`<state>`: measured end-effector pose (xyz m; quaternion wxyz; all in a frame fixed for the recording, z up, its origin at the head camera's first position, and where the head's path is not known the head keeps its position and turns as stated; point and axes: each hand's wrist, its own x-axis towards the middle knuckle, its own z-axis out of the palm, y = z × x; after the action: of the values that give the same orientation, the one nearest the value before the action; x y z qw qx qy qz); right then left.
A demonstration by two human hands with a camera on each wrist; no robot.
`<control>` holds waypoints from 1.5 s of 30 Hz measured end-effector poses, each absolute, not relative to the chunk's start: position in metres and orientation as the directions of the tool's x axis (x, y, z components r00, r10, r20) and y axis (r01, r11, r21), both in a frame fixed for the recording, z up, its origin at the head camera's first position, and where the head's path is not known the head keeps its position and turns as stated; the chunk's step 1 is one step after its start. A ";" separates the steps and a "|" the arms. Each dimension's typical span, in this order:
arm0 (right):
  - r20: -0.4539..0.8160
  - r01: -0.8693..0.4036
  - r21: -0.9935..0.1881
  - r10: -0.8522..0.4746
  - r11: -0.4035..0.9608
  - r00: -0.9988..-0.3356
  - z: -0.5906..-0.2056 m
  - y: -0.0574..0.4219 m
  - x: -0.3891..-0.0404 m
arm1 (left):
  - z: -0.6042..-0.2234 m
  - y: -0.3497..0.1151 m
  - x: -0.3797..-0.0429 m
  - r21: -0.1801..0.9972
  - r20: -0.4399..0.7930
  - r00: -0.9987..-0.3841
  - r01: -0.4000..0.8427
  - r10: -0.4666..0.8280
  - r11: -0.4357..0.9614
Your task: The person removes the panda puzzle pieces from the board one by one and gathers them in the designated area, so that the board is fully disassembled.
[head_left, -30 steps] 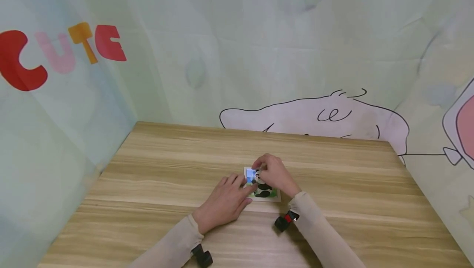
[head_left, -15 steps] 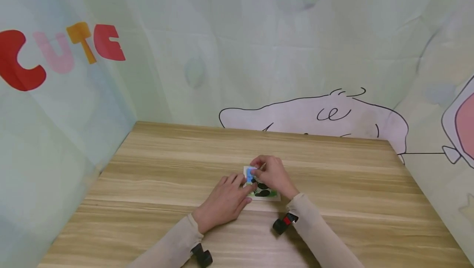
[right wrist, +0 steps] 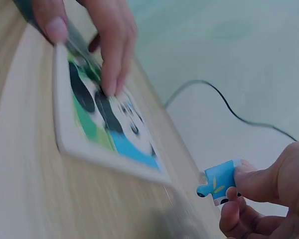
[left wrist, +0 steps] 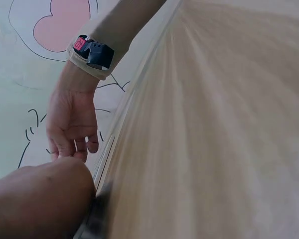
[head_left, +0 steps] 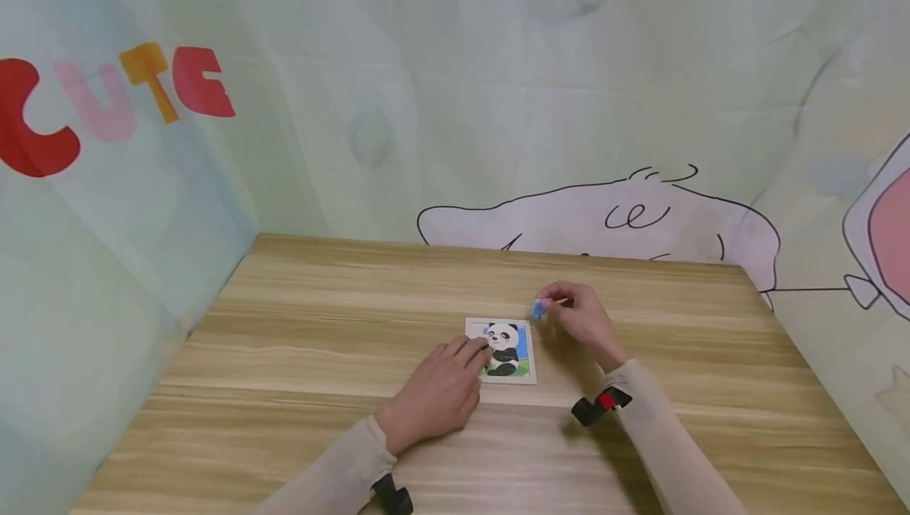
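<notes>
A panda jigsaw puzzle (head_left: 505, 355) in a pale square tray lies on the wooden table, its upper left corner showing a bare pale patch. My left hand (head_left: 435, 390) rests over the puzzle's left side, fingertips on the picture, covering part of it. Just beyond the tray's upper right corner, my right hand (head_left: 581, 316) pinches a small blue puzzle piece (right wrist: 220, 180) between thumb and fingers. The right wrist view shows yellow marks and a rounded knob on that piece. In the left wrist view, the left hand (left wrist: 45, 199) hides the puzzle.
The wooden table (head_left: 341, 294) reaches back to a printed fabric wall (head_left: 455, 104) with a cartoon outline and coloured letters. Black wrist cameras (head_left: 600, 406) are strapped over both sleeves.
My right hand has lifted the blue puzzle piece from the tray's upper left corner and moved right with it. The left hand stays on the puzzle, nearly still.
</notes>
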<state>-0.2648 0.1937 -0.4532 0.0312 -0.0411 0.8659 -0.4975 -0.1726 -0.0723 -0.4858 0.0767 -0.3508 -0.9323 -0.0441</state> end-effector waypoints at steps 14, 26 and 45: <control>-0.061 0.007 -0.750 -0.058 0.662 -0.996 -0.465 0.234 -0.276 | -0.493 -0.074 -0.172 0.041 0.163 -0.763 0.638 0.625 0.769; 0.177 -0.209 -0.604 -0.126 0.770 -0.976 -0.479 0.228 -0.275 | -0.494 -0.072 -0.171 0.039 0.156 -0.757 0.647 0.635 0.762; 0.064 -0.378 -0.538 -0.411 0.753 -0.909 -0.465 0.159 -0.246 | -0.488 -0.071 -0.172 -0.003 0.109 -0.760 0.644 0.640 0.765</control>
<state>-0.2460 0.1586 -0.4649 0.0291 -0.2110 0.9358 -0.2810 -0.1717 -0.0712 -0.4878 0.0516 -0.3423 -0.9380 -0.0174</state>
